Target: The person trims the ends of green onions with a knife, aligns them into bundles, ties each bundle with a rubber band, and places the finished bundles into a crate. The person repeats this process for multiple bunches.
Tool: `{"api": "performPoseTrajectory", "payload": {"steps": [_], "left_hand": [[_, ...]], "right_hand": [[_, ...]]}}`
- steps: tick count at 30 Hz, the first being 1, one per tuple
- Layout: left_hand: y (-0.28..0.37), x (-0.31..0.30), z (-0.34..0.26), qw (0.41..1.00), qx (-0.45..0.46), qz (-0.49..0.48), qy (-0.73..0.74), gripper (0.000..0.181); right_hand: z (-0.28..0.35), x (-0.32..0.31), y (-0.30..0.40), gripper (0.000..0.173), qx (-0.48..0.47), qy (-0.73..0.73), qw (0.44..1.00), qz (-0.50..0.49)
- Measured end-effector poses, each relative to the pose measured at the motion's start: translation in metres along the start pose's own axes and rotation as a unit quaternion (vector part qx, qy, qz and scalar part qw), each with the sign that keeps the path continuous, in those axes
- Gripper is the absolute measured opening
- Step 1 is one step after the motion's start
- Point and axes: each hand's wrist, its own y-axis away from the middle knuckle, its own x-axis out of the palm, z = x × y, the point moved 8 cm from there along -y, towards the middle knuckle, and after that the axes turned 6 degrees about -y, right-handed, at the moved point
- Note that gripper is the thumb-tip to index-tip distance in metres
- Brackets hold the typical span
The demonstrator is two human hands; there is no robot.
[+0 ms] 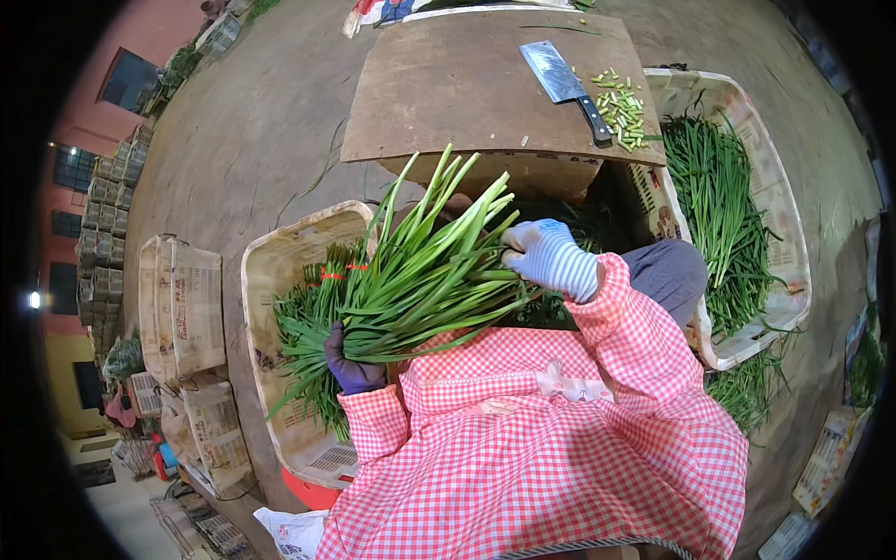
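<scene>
My left hand [353, 360], in a dark purple glove, is closed around the leafy end of a large bunch of long green leafy stalks [434, 273]. The pale cut ends of the stalks point up and to the right. My right hand [553, 255], in a blue-and-white striped glove, is at the right side of the bunch with fingers curled; whether it grips any stalks is unclear. A cleaver [556, 77] lies on a wooden board [448, 84] beside short cut stem pieces [619, 112]. Bundles tied with red bands [336, 273] lie in the left crate, partly behind the bunch.
The left plastic crate [255, 301] stands close by my left arm. A right crate [787, 210] holds loose green stalks [721, 217]. More greens [749, 392] lie on the floor beside it. Stacked crates [182, 308] stand farther left.
</scene>
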Motion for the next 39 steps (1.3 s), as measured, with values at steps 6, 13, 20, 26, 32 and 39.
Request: {"api": "performPoseTrajectory", "payload": {"steps": [6, 13, 20, 26, 32, 39], "left_hand": [[-0.002, -0.002, 0.002, 0.996, -0.026, 0.074, 0.041, 0.022], [0.000, -0.016, -0.007, 0.992, 0.084, 0.009, -0.096, 0.024], [0.002, -0.010, 0.003, 0.999, -0.036, 0.002, 0.007, 0.023], [0.005, -0.004, -0.001, 0.999, -0.024, 0.025, 0.012, 0.021], [0.001, -0.004, 0.004, 0.999, -0.029, 0.012, 0.024, 0.022], [0.004, -0.011, 0.010, 0.997, -0.049, 0.015, 0.057, 0.022]], "right_hand": [[-0.051, -0.023, 0.014, 0.027, 0.125, 0.102, 0.987, 0.022], [-0.136, -0.043, 0.056, 0.025, 0.214, 0.140, 0.966, -0.034], [-0.123, -0.060, 0.085, 0.031, 0.155, 0.004, 0.980, -0.125], [-0.002, -0.057, 0.056, 0.028, -0.059, -0.194, 0.969, -0.139], [0.027, -0.001, 0.027, 0.027, -0.098, -0.163, 0.979, -0.071], [-0.024, -0.035, 0.055, 0.017, 0.085, -0.548, 0.804, -0.214]]}}
